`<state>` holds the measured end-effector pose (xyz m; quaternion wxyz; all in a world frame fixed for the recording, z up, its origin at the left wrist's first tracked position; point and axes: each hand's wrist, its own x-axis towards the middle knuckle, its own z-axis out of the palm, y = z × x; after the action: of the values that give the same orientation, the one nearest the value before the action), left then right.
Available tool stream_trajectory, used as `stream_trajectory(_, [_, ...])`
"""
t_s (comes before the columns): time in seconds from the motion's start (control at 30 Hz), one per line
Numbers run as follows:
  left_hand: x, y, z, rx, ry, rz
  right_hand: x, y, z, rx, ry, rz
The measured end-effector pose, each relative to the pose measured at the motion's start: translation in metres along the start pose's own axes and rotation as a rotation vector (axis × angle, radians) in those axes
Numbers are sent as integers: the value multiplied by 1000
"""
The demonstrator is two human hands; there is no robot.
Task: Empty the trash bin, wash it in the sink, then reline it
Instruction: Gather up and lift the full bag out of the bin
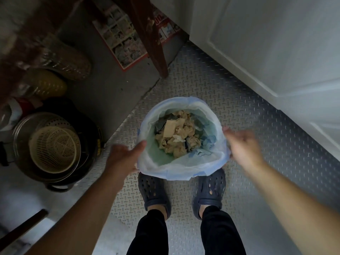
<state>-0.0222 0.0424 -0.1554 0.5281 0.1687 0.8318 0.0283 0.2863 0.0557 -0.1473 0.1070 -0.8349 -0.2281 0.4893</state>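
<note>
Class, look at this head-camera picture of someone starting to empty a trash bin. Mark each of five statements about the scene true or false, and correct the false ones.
1. The trash bin is lined with a pale plastic bag. True.
2. The bin is empty. False: crumpled brown paper lies inside it.
3. The left hand and right hand are at opposite sides of the bin's rim. True.
4. The person is barefoot. False: the person wears dark perforated clogs.
5. A perforated basket sits inside a metal pot to the right of the bin. False: it is to the left of the bin.
</note>
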Motion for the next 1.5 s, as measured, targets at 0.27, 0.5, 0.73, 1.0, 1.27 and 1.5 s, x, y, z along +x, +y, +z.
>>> stream_trajectory(0.27, [45,82,14,275,-88,494,62,-58,22,-81,-299,-28])
stream_trajectory(0.5, [49,99,28,367,52,726,74,-68,33,-11,-272,-89])
stream_trajectory(0.73, [49,109,31,323,121,736,80,-77,34,-142,-141,-317])
stream_trajectory(1.0, [37,96,25,420,181,815,53,-77,20,-313,-81,-643])
stream_trajectory(1.27, [33,93,14,447,135,796,43,-49,8,-371,-137,-673])
stream_trajectory(1.5, [31,88,9,412,78,754,39,-43,-3,-138,-142,-543])
